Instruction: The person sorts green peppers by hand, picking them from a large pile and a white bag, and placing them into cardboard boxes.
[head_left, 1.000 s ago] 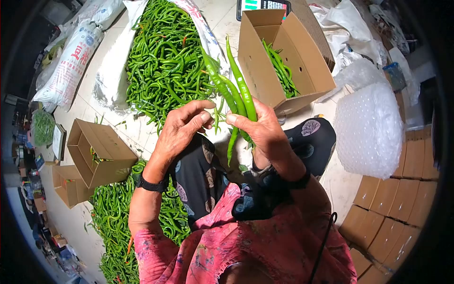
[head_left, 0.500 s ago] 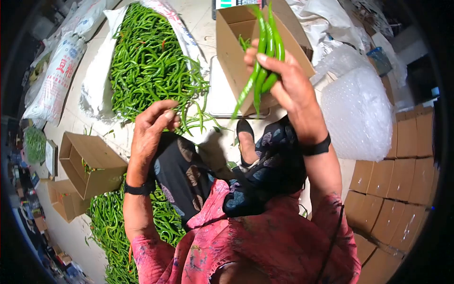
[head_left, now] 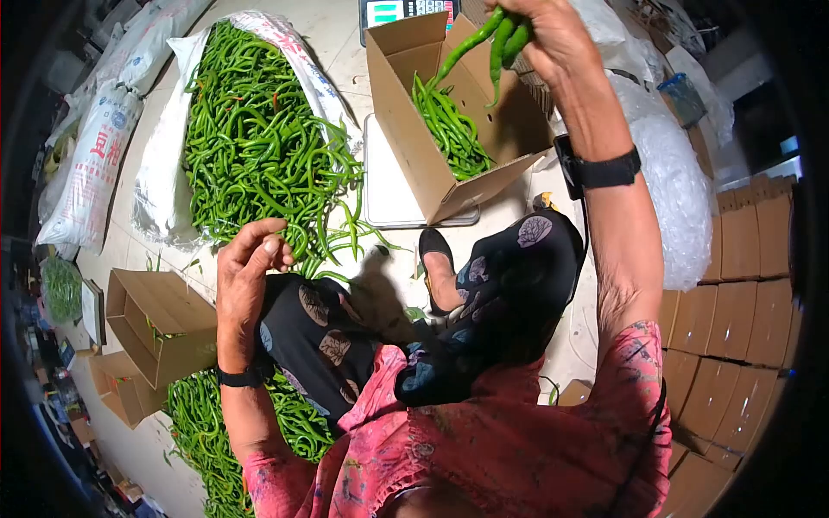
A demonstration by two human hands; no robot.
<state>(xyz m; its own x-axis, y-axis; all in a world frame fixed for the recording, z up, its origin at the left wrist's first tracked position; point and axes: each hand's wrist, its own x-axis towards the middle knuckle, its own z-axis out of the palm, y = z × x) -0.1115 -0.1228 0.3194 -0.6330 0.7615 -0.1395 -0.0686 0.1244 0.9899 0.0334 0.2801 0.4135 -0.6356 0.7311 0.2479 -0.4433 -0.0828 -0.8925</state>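
Several long green chili peppers (head_left: 499, 41) hang from my right hand (head_left: 553, 34), which grips them by one end at the top of the view. Below them stands an open cardboard box (head_left: 406, 121) with a heap of green peppers (head_left: 453, 134) inside. The box rests on a flat scale platform (head_left: 380, 186). My left hand (head_left: 246, 263) is beside the near edge of a large pile of green peppers (head_left: 259, 129) on an opened white sack (head_left: 160, 194). Its fingers curl in against the thumb, and whatever may be between them is hidden.
A scale display (head_left: 406, 10) stands behind the box. Two more open cartons (head_left: 164, 298) are at left, above another pepper pile (head_left: 207, 432). Full white sacks (head_left: 95, 164) lie far left. Bubble wrap (head_left: 669, 190) and stacked cartons (head_left: 734, 319) line the right side.
My right hand has moved up and right with the peppers, over the far part of the box. More of the box's contents now shows. My left hand stays curled near the pile.
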